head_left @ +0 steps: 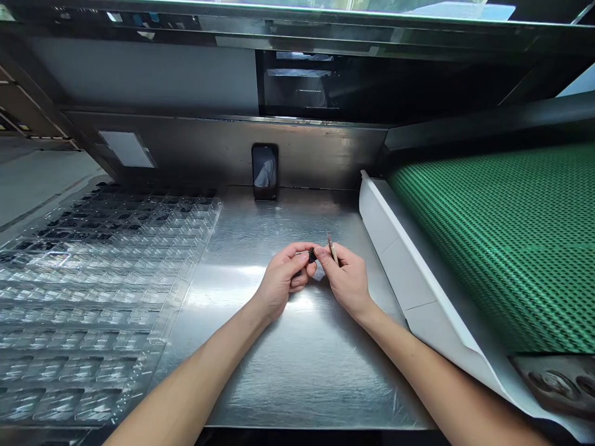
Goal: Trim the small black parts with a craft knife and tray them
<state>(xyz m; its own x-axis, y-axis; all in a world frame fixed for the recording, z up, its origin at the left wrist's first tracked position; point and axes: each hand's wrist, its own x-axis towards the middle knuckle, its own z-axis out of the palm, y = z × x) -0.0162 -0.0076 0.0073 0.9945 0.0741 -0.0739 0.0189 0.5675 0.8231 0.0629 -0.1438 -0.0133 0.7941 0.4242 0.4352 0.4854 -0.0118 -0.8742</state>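
Above the metal bench (pixel 288 371), left hand (pixel 282 277) is pinching the small dark part (pixel 312 254), right hand (pixel 348 279), thumb alongside, is gripping a thin pointed tool (pixel 333 250); loosening fingertips could be risking a drop or scratch.

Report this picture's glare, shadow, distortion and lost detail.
Head view throughout: bright glare on the table beside the left hand; reflections streak the tray; the belt darkens at its far edge; forearms look stretched toward the lower corners, probably by a wide lens; the dark part in the fingers shows little detail.
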